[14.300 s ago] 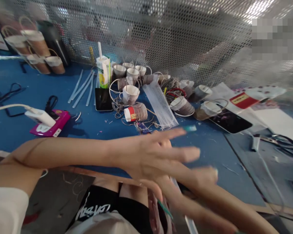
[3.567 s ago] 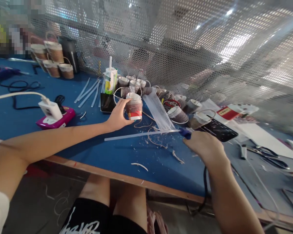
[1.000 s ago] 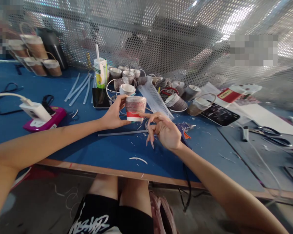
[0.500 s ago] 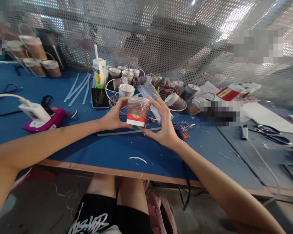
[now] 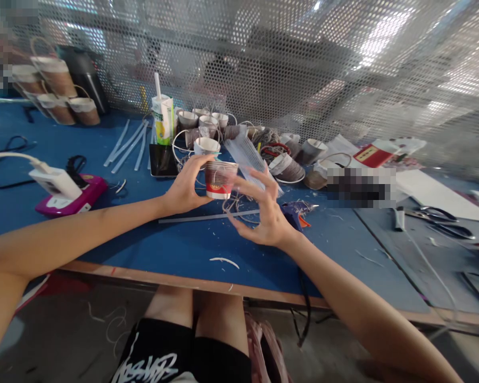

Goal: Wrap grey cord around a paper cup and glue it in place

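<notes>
A paper cup (image 5: 220, 182) with a red band and cord wound round its upper part is held above the blue table, near the middle of the view. My left hand (image 5: 189, 183) grips it from the left side. Just right of the cup, my right hand (image 5: 263, 210) has its fingers spread and slightly blurred, with nothing visible in them. Behind the cup stands a white cup (image 5: 206, 147). A thin clear stick (image 5: 199, 217) lies on the table under the hands.
A glue gun (image 5: 297, 213) lies right of my right hand. Behind are a phone (image 5: 163, 160), a drink carton (image 5: 162, 119) and several wrapped cups. A purple power strip (image 5: 74, 197) sits left, scissors (image 5: 439, 214) right. The table's front edge (image 5: 163, 277) runs before my legs.
My right hand has let go of the cup and its fingers have opened away from it. The cup has shifted slightly left and up, still in my left hand.
</notes>
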Demonstrator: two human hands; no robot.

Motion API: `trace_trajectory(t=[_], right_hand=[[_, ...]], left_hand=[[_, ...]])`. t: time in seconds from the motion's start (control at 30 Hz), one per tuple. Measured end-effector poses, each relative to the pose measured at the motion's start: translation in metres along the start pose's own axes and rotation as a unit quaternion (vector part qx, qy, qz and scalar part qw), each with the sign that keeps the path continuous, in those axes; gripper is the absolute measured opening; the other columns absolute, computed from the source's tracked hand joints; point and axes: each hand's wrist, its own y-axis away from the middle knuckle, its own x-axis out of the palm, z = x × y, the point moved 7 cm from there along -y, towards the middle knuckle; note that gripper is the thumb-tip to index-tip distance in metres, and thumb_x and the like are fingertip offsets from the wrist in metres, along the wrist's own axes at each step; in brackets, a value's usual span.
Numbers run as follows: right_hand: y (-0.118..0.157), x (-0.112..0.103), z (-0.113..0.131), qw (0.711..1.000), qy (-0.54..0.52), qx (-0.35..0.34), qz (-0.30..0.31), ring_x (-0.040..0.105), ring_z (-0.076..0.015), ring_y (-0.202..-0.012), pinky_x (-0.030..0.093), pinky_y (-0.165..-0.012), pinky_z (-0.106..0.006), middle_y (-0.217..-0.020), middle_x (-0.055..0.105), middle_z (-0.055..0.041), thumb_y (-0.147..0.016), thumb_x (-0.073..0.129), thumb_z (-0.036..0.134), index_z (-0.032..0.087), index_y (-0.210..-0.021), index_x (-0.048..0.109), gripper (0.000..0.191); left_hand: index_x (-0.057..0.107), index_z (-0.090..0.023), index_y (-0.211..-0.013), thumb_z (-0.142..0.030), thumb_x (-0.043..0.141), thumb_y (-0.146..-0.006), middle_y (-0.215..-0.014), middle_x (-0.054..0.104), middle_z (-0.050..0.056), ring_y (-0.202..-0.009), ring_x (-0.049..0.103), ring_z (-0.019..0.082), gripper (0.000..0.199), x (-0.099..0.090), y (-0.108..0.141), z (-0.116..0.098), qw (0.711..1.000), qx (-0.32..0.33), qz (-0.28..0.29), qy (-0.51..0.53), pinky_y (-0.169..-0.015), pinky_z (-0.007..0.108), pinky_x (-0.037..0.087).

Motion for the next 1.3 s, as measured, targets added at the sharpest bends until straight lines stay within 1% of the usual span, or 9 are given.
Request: trace_trajectory(t=[0.1, 0.27, 0.43, 0.5, 0.73, 0.9, 1.0, 1.13, 1.3], right_hand=[[-0.001, 0.001, -0.008, 0.999, 0.026, 0.020, 0.041, 0.038, -0.0317, -0.139, 0.006, -0.117, -0.070, -0.129, 0.065, -0.0034, -0.088, 0.055, 0.030, 0.029, -0.125, 0.051, 0.037], [0.010, -0.034, -0.044, 0.964, 0.040, 0.222, -0.143, 0.043, -0.0310, -0.134, 0.026, -0.113, -0.065, -0.135, 0.059, -0.0080, -0.093, 0.039, 0.030, 0.028, -0.124, 0.053, 0.034], [-0.002, -0.005, -0.019, 0.994, -0.042, 0.087, 0.055, 0.036, -0.0317, -0.140, 0.005, -0.119, -0.066, -0.133, 0.062, -0.0001, -0.087, 0.048, 0.036, 0.033, -0.118, 0.056, 0.032], [-0.001, -0.007, -0.024, 0.992, -0.016, 0.118, 0.036, 0.038, -0.0320, -0.139, 0.002, -0.118, -0.068, -0.129, 0.064, 0.0002, -0.090, 0.045, 0.038, 0.032, -0.114, 0.059, 0.028], [0.017, -0.040, -0.066, 0.937, 0.118, 0.308, -0.113, 0.058, -0.0289, -0.108, 0.042, -0.099, -0.056, -0.106, 0.066, -0.0113, -0.093, 0.041, 0.038, 0.022, -0.107, 0.056, 0.027], [0.025, -0.059, -0.072, 0.817, 0.285, 0.492, 0.094, 0.055, -0.0498, -0.105, 0.047, -0.076, -0.063, -0.104, 0.059, -0.0332, -0.072, 0.067, 0.059, 0.009, -0.091, 0.057, 0.054], [0.047, -0.059, -0.079, 0.737, 0.276, 0.534, 0.310, 0.062, -0.0472, -0.091, 0.048, -0.069, -0.057, -0.080, 0.062, -0.0239, -0.062, 0.079, 0.049, 0.020, -0.062, 0.051, 0.041], [0.061, -0.040, -0.082, 0.741, 0.184, 0.462, 0.452, 0.065, -0.0322, -0.072, 0.048, -0.067, -0.043, -0.059, 0.055, -0.0087, -0.068, 0.067, 0.025, 0.024, -0.049, 0.038, 0.035], [0.057, -0.031, -0.088, 0.733, 0.273, 0.459, 0.421, 0.067, -0.0361, -0.080, 0.048, -0.059, -0.038, -0.070, 0.064, -0.0165, -0.067, 0.070, 0.030, 0.017, -0.057, 0.059, 0.020]], left_hand=[[0.039, -0.020, -0.135, -0.042, 0.076, -0.075, -0.130, 0.055, 0.014, -0.121, 0.057, 0.027, 0.074, -0.001, -0.001, -0.001, 1.000, 0.003, 0.000, -0.011, -0.103, 0.046, 0.051], [0.041, -0.021, -0.133, -0.038, 0.079, -0.070, -0.129, 0.056, 0.014, -0.120, 0.057, 0.028, 0.077, -0.002, 0.000, 0.007, 1.000, -0.027, -0.002, -0.007, -0.104, 0.048, 0.050], [0.043, -0.022, -0.132, -0.040, 0.081, -0.067, -0.126, 0.056, 0.013, -0.118, 0.058, 0.029, 0.077, -0.001, 0.000, 0.008, 0.999, -0.031, -0.005, 0.017, -0.103, 0.049, 0.051], [0.044, -0.022, -0.131, -0.042, 0.081, -0.067, -0.124, 0.056, 0.013, -0.116, 0.059, 0.028, 0.076, 0.000, 0.000, 0.009, 0.999, -0.034, 0.001, 0.034, -0.101, 0.048, 0.053], [0.037, -0.025, -0.136, -0.040, 0.081, -0.067, -0.127, 0.049, 0.012, -0.117, 0.054, 0.028, 0.083, -0.003, 0.001, 0.016, 0.996, -0.079, -0.011, 0.028, -0.094, 0.043, 0.055], [0.035, -0.026, -0.141, -0.023, 0.077, -0.066, -0.122, 0.048, 0.011, -0.114, 0.052, 0.029, 0.086, 0.001, 0.000, 0.016, 0.997, -0.079, 0.014, -0.007, -0.096, 0.047, 0.052], [0.039, -0.026, -0.136, -0.018, 0.074, -0.063, -0.120, 0.048, 0.010, -0.114, 0.051, 0.029, 0.081, 0.008, 0.000, 0.016, 0.997, -0.067, 0.046, -0.014, -0.099, 0.051, 0.050], [0.036, -0.022, -0.131, -0.018, 0.071, -0.064, -0.120, 0.045, 0.012, -0.114, 0.052, 0.029, 0.075, 0.010, 0.002, 0.016, 0.998, -0.050, 0.036, 0.017, -0.100, 0.052, 0.049], [0.033, -0.022, -0.128, -0.018, 0.070, -0.063, -0.123, 0.042, 0.012, -0.118, 0.050, 0.030, 0.074, 0.004, 0.002, 0.016, 0.998, -0.050, -0.016, 0.043, -0.103, 0.051, 0.047]])
